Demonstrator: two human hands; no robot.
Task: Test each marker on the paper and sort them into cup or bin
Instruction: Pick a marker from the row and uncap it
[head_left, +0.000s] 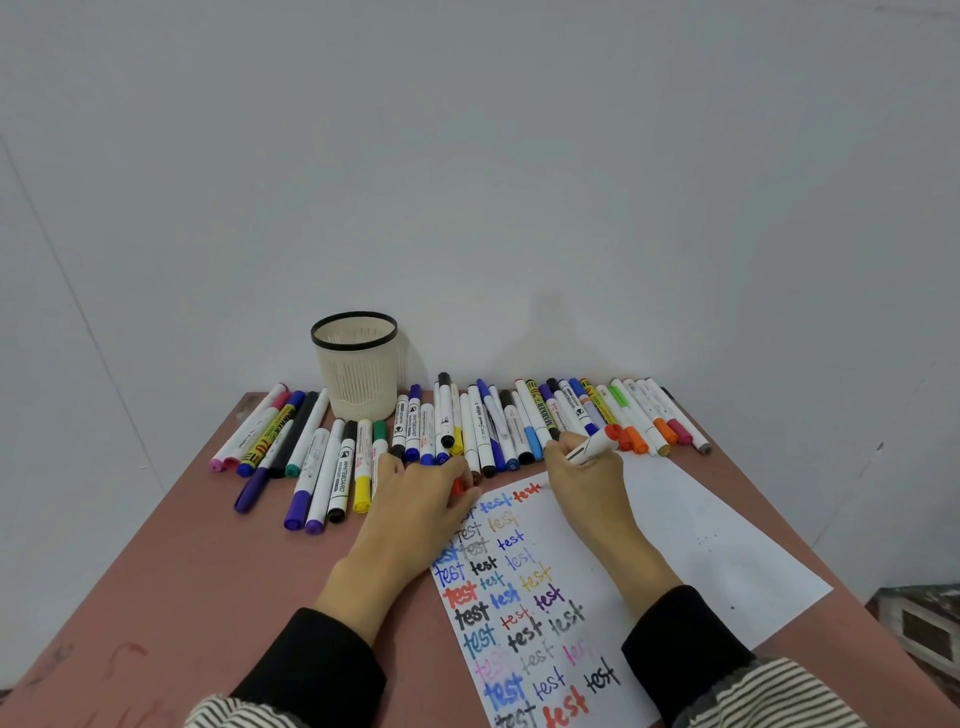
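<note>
The right hand (584, 470) grips a white marker (592, 447) with an orange end, fingers curled round the barrel in a writing hold, its tip down at the far edge of the paper (691, 540) where a red "test" sits at the top of the columns. The barrel tilts away toward the far edge of the table (182, 571), which suits writing while keeping the fresh word in view.

The left hand (421, 499) rests on the paper's far left corner, probably to stop the sheet sliding under the strokes. Its fingers curl round a small red-orange piece (458, 486) (likely the cap, kept ready for closing, though I cannot be sure).

Untested markers (467, 431) lie in a row along the far edge, within easy reach. The cup (356, 364), a pale slatted one with a dark rim, stands at that edge left of centre, behind the row; no marker shows in it. No bin is in view. My guess is that capping and sorting this marker comes next.
</note>
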